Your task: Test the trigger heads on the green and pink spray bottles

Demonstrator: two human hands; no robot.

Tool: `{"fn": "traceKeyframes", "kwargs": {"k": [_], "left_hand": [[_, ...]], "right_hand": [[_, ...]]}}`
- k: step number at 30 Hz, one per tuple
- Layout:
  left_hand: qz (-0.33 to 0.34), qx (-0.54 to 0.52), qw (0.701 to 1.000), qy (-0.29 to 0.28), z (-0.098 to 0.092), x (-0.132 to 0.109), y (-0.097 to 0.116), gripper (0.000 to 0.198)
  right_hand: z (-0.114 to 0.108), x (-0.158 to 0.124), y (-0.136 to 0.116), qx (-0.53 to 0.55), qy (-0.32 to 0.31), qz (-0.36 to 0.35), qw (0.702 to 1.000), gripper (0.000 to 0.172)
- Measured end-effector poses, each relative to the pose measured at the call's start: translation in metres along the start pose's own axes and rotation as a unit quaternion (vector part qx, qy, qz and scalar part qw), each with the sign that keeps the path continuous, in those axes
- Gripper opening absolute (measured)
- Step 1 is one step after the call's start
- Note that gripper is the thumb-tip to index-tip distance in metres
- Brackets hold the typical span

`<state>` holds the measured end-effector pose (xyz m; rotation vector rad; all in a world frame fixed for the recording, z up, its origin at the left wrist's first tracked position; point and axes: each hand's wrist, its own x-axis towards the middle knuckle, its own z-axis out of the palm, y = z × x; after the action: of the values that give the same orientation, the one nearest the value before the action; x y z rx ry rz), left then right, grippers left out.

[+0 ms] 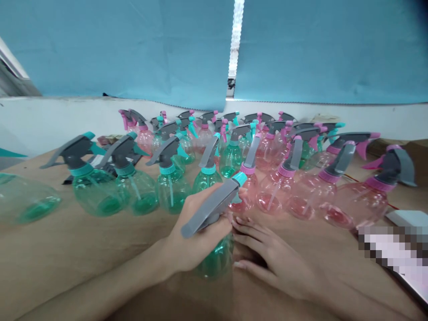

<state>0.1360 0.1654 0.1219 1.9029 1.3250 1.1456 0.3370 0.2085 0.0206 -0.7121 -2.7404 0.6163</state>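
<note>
A green spray bottle (217,258) with a grey trigger head and turquoise nozzle stands upright at the front of the table. My left hand (197,223) is closed around its neck, just under the spray head, hiding the collar. My right hand (267,254) is beside the bottle on the right, its fingers stretched out and the fingertips close to the bottle's side. Whether they touch it I cannot tell. Just behind my hands are another green spray bottle (207,178) and a pink spray bottle (249,178).
Several green bottles (95,191) line the left and several pink bottles (276,191) the right, with more spray bottles behind. At far left is a green bottle body (26,198). A pixelated flat object (397,254) lies at the right. A white wall (67,120) rises behind.
</note>
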Motion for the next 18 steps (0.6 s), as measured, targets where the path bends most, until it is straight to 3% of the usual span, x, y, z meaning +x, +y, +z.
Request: {"fn": "traceKeyframes", "kwargs": {"k": [8, 18], "left_hand": [[-0.027, 0.034, 0.999, 0.003, 0.0000, -0.0024, 0.0007, 0.004], [-0.032, 0.001, 0.999, 0.002, 0.0004, -0.0031, 0.0012, 0.006]], "right_hand": [[0.0000, -0.0007, 0.0006, 0.006, 0.006, -0.003, 1.000, 0.054], [0.0007, -0.0007, 0.0015, -0.004, 0.000, -0.005, 1.000, 0.055]]}}
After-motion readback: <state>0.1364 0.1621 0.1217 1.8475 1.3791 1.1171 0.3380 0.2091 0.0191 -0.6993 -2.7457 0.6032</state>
